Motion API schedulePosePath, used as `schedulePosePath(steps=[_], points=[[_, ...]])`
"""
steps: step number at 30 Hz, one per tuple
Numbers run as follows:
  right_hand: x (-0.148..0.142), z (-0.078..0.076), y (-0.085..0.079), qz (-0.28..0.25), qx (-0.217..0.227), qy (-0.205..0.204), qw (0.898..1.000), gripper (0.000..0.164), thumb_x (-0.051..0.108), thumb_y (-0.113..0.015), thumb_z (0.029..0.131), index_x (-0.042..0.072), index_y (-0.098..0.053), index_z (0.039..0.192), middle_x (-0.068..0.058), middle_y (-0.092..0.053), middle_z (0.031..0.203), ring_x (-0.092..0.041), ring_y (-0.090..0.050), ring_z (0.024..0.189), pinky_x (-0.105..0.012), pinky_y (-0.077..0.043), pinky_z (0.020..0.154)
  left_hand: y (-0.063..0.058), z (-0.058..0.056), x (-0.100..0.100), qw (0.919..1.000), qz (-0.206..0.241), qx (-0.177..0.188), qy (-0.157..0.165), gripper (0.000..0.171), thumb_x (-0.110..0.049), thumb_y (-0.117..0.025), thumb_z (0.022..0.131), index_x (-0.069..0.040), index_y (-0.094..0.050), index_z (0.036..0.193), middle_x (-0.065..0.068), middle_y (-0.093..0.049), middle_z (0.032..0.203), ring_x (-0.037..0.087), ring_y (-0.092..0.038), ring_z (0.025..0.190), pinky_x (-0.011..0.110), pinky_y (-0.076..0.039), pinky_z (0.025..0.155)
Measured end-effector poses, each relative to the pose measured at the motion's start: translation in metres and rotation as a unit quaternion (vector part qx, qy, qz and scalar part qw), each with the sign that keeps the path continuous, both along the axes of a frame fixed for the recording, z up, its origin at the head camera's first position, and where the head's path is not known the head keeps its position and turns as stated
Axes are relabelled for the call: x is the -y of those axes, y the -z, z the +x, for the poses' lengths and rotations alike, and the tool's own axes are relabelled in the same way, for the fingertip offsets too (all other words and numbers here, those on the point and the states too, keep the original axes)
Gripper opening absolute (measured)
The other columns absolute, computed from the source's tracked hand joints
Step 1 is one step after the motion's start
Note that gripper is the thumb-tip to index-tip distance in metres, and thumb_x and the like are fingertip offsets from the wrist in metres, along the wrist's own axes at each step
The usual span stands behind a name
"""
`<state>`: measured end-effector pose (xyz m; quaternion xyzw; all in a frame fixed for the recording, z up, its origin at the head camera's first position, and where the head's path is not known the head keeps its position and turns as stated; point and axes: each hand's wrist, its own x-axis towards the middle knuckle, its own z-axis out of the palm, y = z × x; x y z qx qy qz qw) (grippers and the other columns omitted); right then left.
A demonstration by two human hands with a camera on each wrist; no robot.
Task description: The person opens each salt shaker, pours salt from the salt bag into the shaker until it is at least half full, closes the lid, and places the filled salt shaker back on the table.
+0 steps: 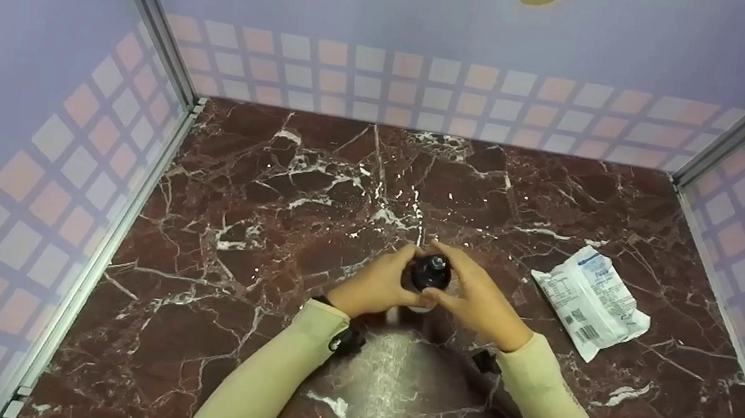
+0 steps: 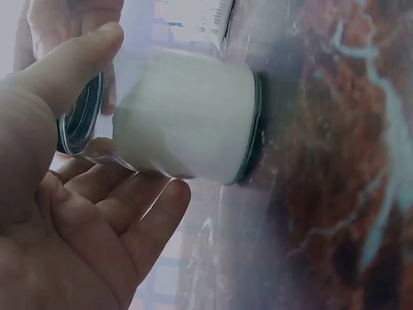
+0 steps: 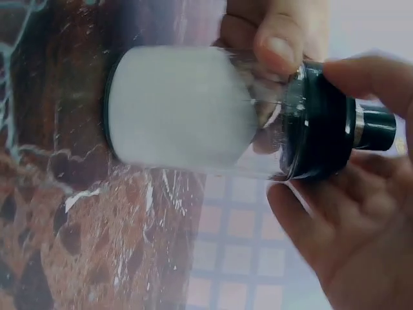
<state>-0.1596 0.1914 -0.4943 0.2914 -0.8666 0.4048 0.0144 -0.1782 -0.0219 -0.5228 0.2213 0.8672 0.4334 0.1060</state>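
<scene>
A clear cylindrical jar stands upright on the marbled tabletop, its lower part filled with something white whose upper surface slopes. On top sits a black lid with a small knob-like spout. My left hand curls round the jar's upper part from the left, its thumb near the rim in the left wrist view. From the right, my right hand grips the black lid, fingers and thumb about its edge in the right wrist view. The head view hides most of the jar's body behind lid and hands.
A white printed packet lies on the table to the right of my right hand. White specks are scattered on the dark red marbled tabletop beyond the jar. Purple checked panels enclose the back and both sides.
</scene>
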Motion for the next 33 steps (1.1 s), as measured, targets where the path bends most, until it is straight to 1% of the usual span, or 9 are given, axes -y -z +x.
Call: schedulePosePath(steps=[3, 6, 13, 16, 19, 23, 28, 31, 33], points=[[0.007, 0.004, 0.003, 0.019, -0.018, 0.064, 0.998, 0.066, 0.033, -0.086, 0.085, 0.006, -0.061, 0.139, -0.010, -0.060, 0.123, -0.027, -0.059, 0.114, -0.046, -0.049, 0.104, 0.000, 0.000, 0.000, 1.0000, 0.006, -0.007, 0.003, 0.073, -0.041, -0.091, 0.076, -0.019, -0.054, 0.136, 0.008, -0.068, 0.128, 0.023, -0.067, 0.114, 0.043, -0.052, 0.103], [0.009, 0.006, 0.001, 0.029, -0.021, 0.084, 0.996, 0.064, 0.040, -0.086, 0.084, 0.007, -0.064, 0.134, -0.009, -0.058, 0.122, -0.025, -0.058, 0.113, -0.045, -0.050, 0.103, 0.000, 0.000, -0.001, 0.9998, 0.016, -0.010, 0.009, 0.073, -0.039, -0.091, 0.077, -0.018, -0.056, 0.138, 0.006, -0.068, 0.131, 0.021, -0.066, 0.117, 0.042, -0.050, 0.106], [-0.005, 0.000, -0.011, 0.037, 0.019, -0.034, 0.999, 0.081, 0.018, -0.082, 0.089, 0.000, -0.040, 0.155, -0.018, -0.050, 0.152, -0.034, -0.047, 0.141, -0.049, -0.033, 0.121, 0.001, -0.006, 0.004, 0.9980, 0.024, 0.009, 0.057, 0.081, -0.046, -0.089, 0.078, -0.025, -0.055, 0.148, -0.001, -0.067, 0.136, 0.017, -0.064, 0.122, 0.043, -0.045, 0.111], [-0.008, -0.002, -0.013, 0.054, 0.040, -0.044, 0.997, 0.083, 0.017, -0.080, 0.090, -0.002, -0.034, 0.157, -0.021, -0.048, 0.153, -0.038, -0.046, 0.142, -0.053, -0.033, 0.120, 0.001, -0.008, 0.007, 0.9958, 0.032, 0.030, 0.080, 0.078, -0.047, -0.088, 0.078, -0.027, -0.057, 0.147, -0.004, -0.068, 0.133, 0.015, -0.064, 0.119, 0.044, -0.045, 0.111], [-0.006, 0.000, -0.013, 0.057, 0.055, -0.032, 0.996, 0.084, 0.017, -0.080, 0.090, 0.000, -0.034, 0.158, -0.020, -0.050, 0.153, -0.036, -0.048, 0.141, -0.052, -0.035, 0.120, 0.000, -0.008, 0.007, 0.9949, 0.032, 0.032, 0.090, 0.076, -0.046, -0.088, 0.078, -0.024, -0.058, 0.145, -0.003, -0.069, 0.131, 0.014, -0.065, 0.117, 0.042, -0.046, 0.109], [0.001, 0.007, -0.009, 0.042, 0.047, -0.005, 0.998, 0.080, 0.018, -0.079, 0.091, 0.002, -0.038, 0.157, -0.016, -0.052, 0.153, -0.033, -0.051, 0.140, -0.048, -0.037, 0.119, 0.001, -0.005, 0.007, 0.9963, 0.025, 0.010, 0.081, 0.076, -0.042, -0.089, 0.080, -0.023, -0.057, 0.146, 0.000, -0.070, 0.131, 0.016, -0.065, 0.117, 0.040, -0.047, 0.109], [0.009, 0.015, -0.001, 0.009, 0.014, 0.026, 1.000, 0.073, 0.018, -0.078, 0.092, 0.001, -0.044, 0.154, -0.017, -0.054, 0.151, -0.034, -0.054, 0.136, -0.049, -0.041, 0.116, 0.004, 0.001, 0.007, 0.9977, 0.029, -0.010, 0.060, 0.080, -0.042, -0.087, 0.082, -0.028, -0.051, 0.152, 0.000, -0.069, 0.132, 0.013, -0.066, 0.115, 0.037, -0.049, 0.107], [0.012, 0.018, 0.002, -0.001, -0.003, 0.042, 0.999, 0.073, 0.017, -0.078, 0.092, -0.001, -0.043, 0.153, -0.020, -0.054, 0.150, -0.037, -0.054, 0.136, -0.050, -0.040, 0.116, 0.005, 0.004, 0.006, 0.9983, 0.033, -0.010, 0.046, 0.082, -0.046, -0.085, 0.083, -0.032, -0.047, 0.154, 0.001, -0.069, 0.132, 0.012, -0.070, 0.100, 0.035, -0.052, 0.101], [0.013, 0.020, 0.005, -0.004, -0.013, 0.054, 0.998, 0.073, 0.016, -0.078, 0.091, -0.003, -0.043, 0.153, -0.022, -0.055, 0.149, -0.038, -0.055, 0.135, -0.051, -0.041, 0.115, 0.007, 0.007, 0.003, 0.9984, 0.041, 0.003, 0.038, 0.080, -0.047, -0.084, 0.084, -0.033, -0.047, 0.154, 0.003, -0.069, 0.132, 0.015, -0.072, 0.082, 0.035, -0.059, 0.088]])
